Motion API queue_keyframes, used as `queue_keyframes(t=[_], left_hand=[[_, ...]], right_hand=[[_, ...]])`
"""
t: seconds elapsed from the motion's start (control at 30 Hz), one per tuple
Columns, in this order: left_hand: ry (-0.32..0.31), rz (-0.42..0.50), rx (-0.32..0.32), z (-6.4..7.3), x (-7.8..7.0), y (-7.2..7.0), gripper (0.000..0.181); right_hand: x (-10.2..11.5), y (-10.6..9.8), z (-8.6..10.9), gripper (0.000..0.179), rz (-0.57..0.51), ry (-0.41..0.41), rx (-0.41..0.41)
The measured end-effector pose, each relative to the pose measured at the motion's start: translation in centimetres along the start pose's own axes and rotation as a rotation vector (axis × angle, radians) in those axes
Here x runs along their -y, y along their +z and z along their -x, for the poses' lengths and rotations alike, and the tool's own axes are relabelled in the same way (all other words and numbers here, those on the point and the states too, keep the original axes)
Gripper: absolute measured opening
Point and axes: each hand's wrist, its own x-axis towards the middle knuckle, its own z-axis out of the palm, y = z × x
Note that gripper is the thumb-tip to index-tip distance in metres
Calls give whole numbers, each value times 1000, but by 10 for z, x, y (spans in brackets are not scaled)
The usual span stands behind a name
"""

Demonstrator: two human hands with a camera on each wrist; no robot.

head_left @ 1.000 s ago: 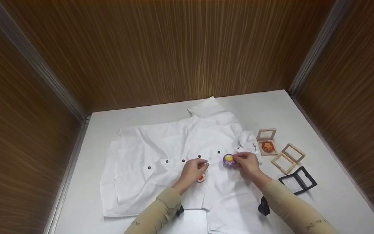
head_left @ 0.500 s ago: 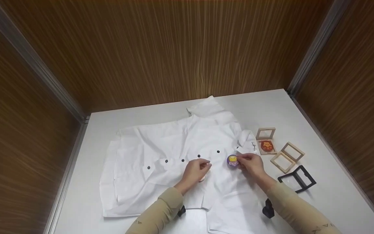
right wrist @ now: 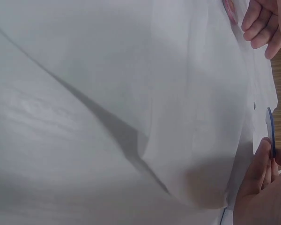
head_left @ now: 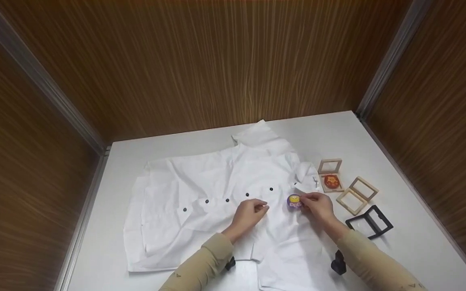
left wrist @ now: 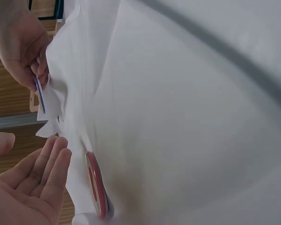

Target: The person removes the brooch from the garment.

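A white shirt (head_left: 212, 178) with a row of dark buttons lies spread on the table. My right hand (head_left: 318, 207) pinches the edge of a round purple badge (head_left: 294, 201) with a yellow figure on it, held over the shirt's right part. In the right wrist view this badge (right wrist: 270, 131) stands edge-on between thumb and fingers. To its left, my left hand (head_left: 248, 216) hovers above the cloth, fingers loosely bent around nothing. Beside those fingers, a red-rimmed round badge (left wrist: 97, 185) sits on the shirt in the left wrist view; the hand hides it in the head view.
Right of the shirt stands an open wooden frame case (head_left: 331, 178) with a red badge in it. Near it lie another open wooden case (head_left: 357, 195) and an open black case (head_left: 369, 222). Wood-grain panels (head_left: 233, 60) enclose the white table (head_left: 314, 133).
My right hand has shifted slightly right with the purple badge. The left hand has also moved right and now covers the red-and-white badge that showed below it earlier.
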Motion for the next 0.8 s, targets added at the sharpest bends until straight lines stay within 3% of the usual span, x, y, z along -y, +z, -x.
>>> queue_keyframes(t=[0.37,0.8], left_hand=[[35,-16,10,1,1,7,23],[45,-53,1,-1,-4,14,22]], right_hand=[[-2,-11,3,27,-96,20,-29],[-7,-26,3,31,-11,21,-49]])
